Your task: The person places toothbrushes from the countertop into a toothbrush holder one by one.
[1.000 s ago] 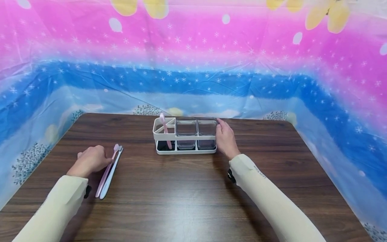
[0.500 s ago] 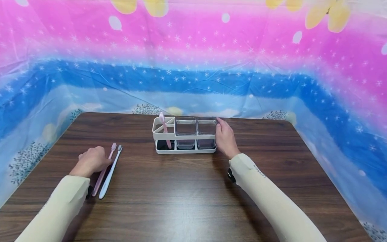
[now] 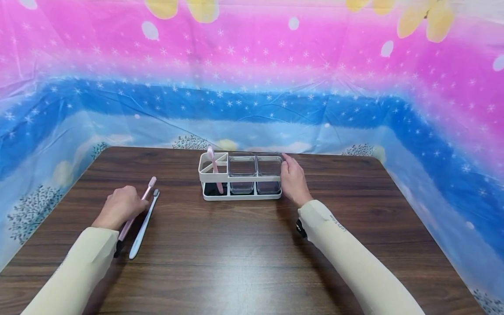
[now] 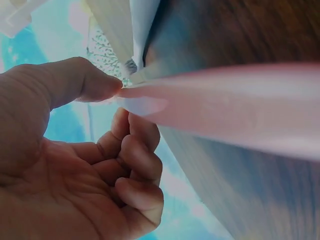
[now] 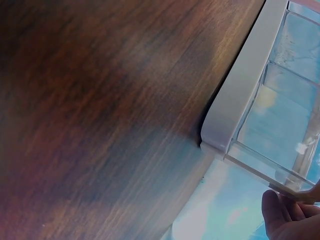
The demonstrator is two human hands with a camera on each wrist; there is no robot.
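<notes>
My left hand (image 3: 122, 205) pinches a pink toothbrush (image 3: 127, 229) between thumb and fingers, its head pointing up and away. In the left wrist view the pink handle (image 4: 230, 110) runs close past the camera, with the other fingers curled below it. Just right of that hand a light blue toothbrush (image 3: 142, 229) lies on the table. A white toothbrush holder (image 3: 244, 179) stands farther back, with another pink toothbrush (image 3: 215, 168) leaning in its left section. My right hand (image 3: 293, 181) holds the holder's right end; in the right wrist view its fingertips grip the end rail.
Two clear cups (image 3: 242, 167) sit side by side in the holder's middle and right sections. The brown wooden table (image 3: 236, 262) reaches to a patterned pink and blue cloth (image 3: 252, 65) hung along the back and sides.
The pink toothbrush has come up off its place beside the light blue one, shifting slightly left and away in my left hand. My right hand and the holder have stayed put.
</notes>
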